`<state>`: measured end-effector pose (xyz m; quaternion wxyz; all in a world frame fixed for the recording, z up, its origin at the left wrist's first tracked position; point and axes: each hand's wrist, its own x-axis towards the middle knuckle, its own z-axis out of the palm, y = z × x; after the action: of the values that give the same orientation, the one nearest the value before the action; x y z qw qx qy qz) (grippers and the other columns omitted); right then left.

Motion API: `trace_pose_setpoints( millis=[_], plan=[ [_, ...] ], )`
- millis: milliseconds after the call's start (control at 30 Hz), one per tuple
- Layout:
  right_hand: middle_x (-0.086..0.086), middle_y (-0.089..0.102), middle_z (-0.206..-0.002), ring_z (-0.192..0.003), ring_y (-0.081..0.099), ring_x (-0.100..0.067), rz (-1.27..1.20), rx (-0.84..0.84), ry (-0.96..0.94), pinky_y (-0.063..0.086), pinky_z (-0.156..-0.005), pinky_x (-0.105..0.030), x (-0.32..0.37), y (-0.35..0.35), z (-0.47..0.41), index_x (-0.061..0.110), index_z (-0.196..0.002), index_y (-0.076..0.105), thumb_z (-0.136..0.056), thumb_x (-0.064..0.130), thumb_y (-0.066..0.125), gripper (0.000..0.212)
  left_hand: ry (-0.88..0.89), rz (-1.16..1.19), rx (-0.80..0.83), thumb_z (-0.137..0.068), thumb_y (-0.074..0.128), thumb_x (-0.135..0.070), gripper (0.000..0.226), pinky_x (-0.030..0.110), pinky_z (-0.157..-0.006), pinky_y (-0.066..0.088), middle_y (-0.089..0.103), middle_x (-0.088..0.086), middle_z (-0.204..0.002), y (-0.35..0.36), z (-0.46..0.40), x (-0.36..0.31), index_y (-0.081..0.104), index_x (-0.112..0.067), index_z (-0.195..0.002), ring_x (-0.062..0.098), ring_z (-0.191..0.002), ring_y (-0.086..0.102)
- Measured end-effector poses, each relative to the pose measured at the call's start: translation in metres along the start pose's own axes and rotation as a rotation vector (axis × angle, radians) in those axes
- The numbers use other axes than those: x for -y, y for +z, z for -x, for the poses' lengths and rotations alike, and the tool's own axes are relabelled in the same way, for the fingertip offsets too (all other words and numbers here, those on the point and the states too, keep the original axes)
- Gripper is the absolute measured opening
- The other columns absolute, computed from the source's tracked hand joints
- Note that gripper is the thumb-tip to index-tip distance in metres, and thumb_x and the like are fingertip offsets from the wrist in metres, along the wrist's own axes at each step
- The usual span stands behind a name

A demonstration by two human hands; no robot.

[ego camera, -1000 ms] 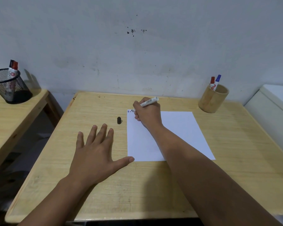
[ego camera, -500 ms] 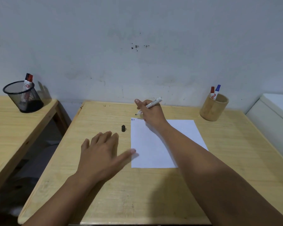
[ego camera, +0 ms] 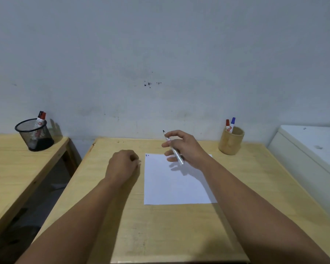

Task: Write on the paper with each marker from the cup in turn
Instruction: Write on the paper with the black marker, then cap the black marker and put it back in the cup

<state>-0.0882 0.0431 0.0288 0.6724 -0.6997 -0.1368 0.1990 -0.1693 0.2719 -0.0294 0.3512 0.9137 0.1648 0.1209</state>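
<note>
Ink is the risk: the right hand (ego camera: 183, 147) loosely pinches the uncapped marker (ego camera: 173, 149) above the paper (ego camera: 171, 183), tip up, so a slip could streak it. The left hand (ego camera: 122, 164), curled on the bench (ego camera: 160, 235), perhaps covers the cap. 2 markers wait in the cup (ego camera: 231, 143).

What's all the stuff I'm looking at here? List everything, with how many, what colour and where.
Desk: one, light wood, centre.
Paper: one, white, on the desk, small marks at its far left corner.
Wooden cup: one, tan, far right of the desk.
Markers in cup: two, one red-capped, one blue-capped.
Side table: one, light wood, left.
Mesh cup: one, black, on the side table, holding red-capped markers.
White unit: one, right edge.
Held marker: one, white, uncapped, black tip up.
Left hand: closed, on the desk beside the paper.
Right hand: above the paper, holding the marker.
</note>
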Motion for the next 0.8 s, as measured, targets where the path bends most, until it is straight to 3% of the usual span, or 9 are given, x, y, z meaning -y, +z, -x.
trace_pose_setpoints(
  millis=[133,233,400,600,800],
  plan=[
    [-0.016,0.082,-0.107,-0.078,0.078,-0.026,0.245,0.03,-0.025,0.066,-0.074,-0.044,-0.016,-0.003,0.007,0.017,-0.122,0.062,-0.095,0.009,0.081,0.033,-0.226,0.673,-0.014,-0.087,0.082,-0.01,0.017,0.03,-0.071,0.057,0.081,0.01,-0.09,-0.014,-0.002,-0.023,0.074,-0.009,-0.101,0.017,-0.08,0.077],
    [-0.005,0.081,-0.095,-0.074,0.078,-0.02,0.334,0.03,-0.07,0.061,-0.07,-0.035,-0.026,-0.003,0.009,0.017,-0.112,0.073,-0.094,0.013,0.084,0.022,-0.256,0.873,0.033,-0.091,0.079,-0.009,0.005,0.03,-0.076,0.058,0.079,0.015,-0.097,-0.022,-0.005,-0.045,0.076,-0.006,-0.089,0.019,-0.084,0.075],
    [-0.002,0.078,-0.092,-0.071,0.076,-0.016,0.376,-0.004,-0.109,0.056,-0.062,-0.022,-0.02,-0.013,0.016,0.011,-0.115,0.076,-0.095,0.012,0.082,0.021,-0.222,0.896,0.082,-0.091,0.078,-0.008,0.004,0.03,-0.076,0.058,0.08,0.015,-0.095,-0.019,-0.006,-0.069,0.077,-0.004,-0.09,0.02,-0.086,0.075],
    [0.0,0.078,-0.088,-0.069,0.074,-0.014,0.403,-0.031,-0.137,0.055,-0.059,-0.021,-0.015,-0.027,0.02,0.026,-0.099,0.074,-0.095,0.01,0.081,0.018,-0.166,0.846,0.119,-0.092,0.077,-0.008,0.007,0.027,-0.073,0.059,0.079,0.014,-0.094,-0.008,-0.005,-0.089,0.077,-0.001,-0.093,0.019,-0.084,0.076],
    [-0.001,0.077,-0.088,-0.066,0.072,-0.01,0.445,-0.067,-0.162,0.055,-0.061,-0.02,-0.016,-0.036,0.022,0.026,-0.1,0.076,-0.094,0.009,0.081,0.018,-0.096,0.754,0.13,-0.089,0.079,-0.007,0.006,0.03,-0.076,0.06,0.079,0.012,-0.092,-0.001,-0.003,-0.108,0.076,-0.002,-0.09,0.018,-0.082,0.076]
  ],
)
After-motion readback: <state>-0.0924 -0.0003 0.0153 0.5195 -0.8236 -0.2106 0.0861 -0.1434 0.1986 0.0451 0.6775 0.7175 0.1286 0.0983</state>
